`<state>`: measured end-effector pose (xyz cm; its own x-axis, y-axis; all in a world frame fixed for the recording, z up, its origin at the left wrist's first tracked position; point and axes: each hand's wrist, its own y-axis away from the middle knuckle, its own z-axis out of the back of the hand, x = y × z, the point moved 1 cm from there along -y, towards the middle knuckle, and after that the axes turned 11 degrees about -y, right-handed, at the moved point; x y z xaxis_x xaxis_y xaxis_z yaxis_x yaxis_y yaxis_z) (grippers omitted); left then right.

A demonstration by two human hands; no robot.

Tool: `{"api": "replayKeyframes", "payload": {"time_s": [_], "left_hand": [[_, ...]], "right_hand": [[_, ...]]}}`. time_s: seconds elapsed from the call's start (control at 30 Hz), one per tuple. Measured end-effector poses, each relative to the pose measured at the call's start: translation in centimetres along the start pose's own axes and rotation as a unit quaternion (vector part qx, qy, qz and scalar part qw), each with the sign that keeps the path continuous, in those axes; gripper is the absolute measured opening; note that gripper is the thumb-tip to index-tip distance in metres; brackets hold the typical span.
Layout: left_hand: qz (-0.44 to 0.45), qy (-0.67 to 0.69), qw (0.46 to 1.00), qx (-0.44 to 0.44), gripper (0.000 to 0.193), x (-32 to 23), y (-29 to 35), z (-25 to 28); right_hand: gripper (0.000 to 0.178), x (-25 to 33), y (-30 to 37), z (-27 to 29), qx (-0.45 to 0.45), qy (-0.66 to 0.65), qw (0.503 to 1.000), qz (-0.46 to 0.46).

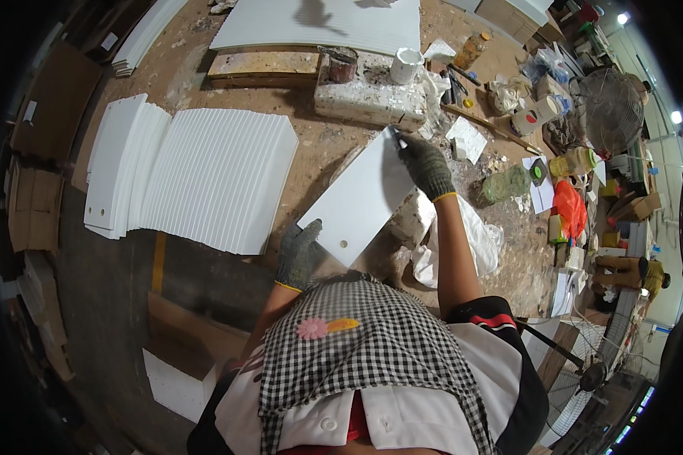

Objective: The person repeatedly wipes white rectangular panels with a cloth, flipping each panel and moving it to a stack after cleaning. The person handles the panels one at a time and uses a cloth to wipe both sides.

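A white rectangular panel (360, 199) with a small hole near its near edge lies tilted over the workbench in front of me. My left hand (297, 254), in a grey glove, grips its near left corner. My right hand (425, 165), also gloved, holds the far right corner, pinching the top edge. Both hands are closed on the panel.
A fanned row of white panels (197, 176) lies to the left. A white block (368, 98) carrying a dark tin and a white cup (404, 66) sits beyond. White cloth (474, 239), jars, tape rolls and a fan guard (609, 110) crowd the right.
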<state>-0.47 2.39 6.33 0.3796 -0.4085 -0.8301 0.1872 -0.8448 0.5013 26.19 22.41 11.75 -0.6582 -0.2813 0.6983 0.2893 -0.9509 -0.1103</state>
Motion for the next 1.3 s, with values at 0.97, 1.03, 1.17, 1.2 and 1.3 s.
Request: {"api": "replayKeyframes", "payload": {"time_s": [0.97,1.03,1.17,1.2,1.3], "left_hand": [[0.010,-0.034,0.999,-0.001,0.029,0.7,-0.5,0.5],[0.013,0.001,1.000,0.017,0.029,1.2,-0.8,0.5],[0.016,0.052,0.998,0.021,0.029,2.4,-1.4,0.7],[0.000,0.050,0.998,0.034,0.029,2.6,-1.5,0.7],[-0.006,0.052,0.998,0.037,0.029,2.7,-1.5,0.8]], "right_hand": [[0.036,-0.4,1.5,-1.1,0.011,-0.136,0.984,-0.116],[0.040,1.1,1.6,-1.5,-0.007,-0.051,0.990,-0.133],[0.048,4.9,2.2,-3.6,-0.053,0.061,0.990,-0.113],[0.049,5.7,2.3,-4.3,-0.031,0.067,0.989,-0.126],[0.044,7.0,2.1,-5.2,-0.019,0.066,0.987,-0.146]]}}
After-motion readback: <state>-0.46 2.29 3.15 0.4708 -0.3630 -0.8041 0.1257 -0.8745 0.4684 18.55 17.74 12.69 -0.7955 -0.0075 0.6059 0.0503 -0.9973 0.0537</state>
